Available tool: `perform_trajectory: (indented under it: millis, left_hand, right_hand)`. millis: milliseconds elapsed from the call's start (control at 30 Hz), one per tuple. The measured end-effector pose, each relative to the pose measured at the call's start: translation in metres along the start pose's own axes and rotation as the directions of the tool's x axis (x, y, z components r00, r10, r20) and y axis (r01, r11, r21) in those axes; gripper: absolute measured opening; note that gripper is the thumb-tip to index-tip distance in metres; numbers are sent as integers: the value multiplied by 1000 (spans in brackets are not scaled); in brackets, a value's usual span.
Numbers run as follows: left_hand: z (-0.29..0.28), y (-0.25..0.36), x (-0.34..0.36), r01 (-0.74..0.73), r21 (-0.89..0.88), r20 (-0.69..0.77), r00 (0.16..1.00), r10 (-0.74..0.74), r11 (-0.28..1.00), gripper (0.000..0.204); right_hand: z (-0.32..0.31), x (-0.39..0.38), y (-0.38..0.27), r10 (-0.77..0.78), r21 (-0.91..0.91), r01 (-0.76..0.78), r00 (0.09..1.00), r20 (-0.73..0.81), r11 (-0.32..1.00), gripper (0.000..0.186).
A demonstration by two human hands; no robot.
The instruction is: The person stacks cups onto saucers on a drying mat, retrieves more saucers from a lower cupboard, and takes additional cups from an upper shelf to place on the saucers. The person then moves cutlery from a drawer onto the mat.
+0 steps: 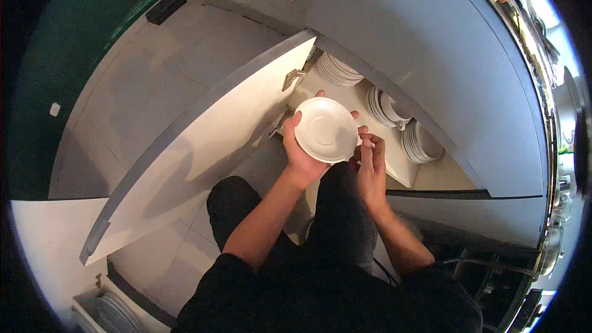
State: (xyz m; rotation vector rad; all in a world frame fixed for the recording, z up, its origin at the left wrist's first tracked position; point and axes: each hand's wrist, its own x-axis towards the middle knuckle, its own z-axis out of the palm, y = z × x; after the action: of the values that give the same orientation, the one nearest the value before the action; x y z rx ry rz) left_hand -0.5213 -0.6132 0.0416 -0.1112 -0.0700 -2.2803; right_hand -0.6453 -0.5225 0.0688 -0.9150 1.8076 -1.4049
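Observation:
My left hand (297, 155) holds a small white saucer (325, 129), fingers wrapped around its rim from behind, in front of an open low cabinet. My right hand (369, 166) sits at the saucer's right edge, its fingers touching the rim. Inside the cabinet, on a white shelf (401, 169), stand a stack of white plates (338, 71), a second stack with a white cup (387, 110), and a third stack of saucers (420, 143).
The cabinet door (203, 142) swings open to my left. Above it runs a grey cabinet front (444, 55), with a counter edge at the far right. Another open compartment with plates (114, 311) lies at the lower left. Pale tiled floor (160, 68) stretches behind.

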Motion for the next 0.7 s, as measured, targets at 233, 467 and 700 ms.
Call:
perform_trajectory:
  millis: [233, 467, 700]
  left_hand:
    - [-4, -11, 1, -118, 170, 45, 993, 112, 978, 77]
    - [2, -7, -2, -119, 79, -40, 992, 123, 990, 85]
    - [-7, 8, -9, -70, 76, 18, 997, 69, 995, 79]
  right_hand:
    - [-10, 0, -11, 248, -89, -232, 919, 305, 969, 44]
    - [-17, 13, -21, 69, -427, 60, 958, 279, 902, 55]
    - [-8, 68, -48, -532, -648, 487, 834, 147, 585, 30]
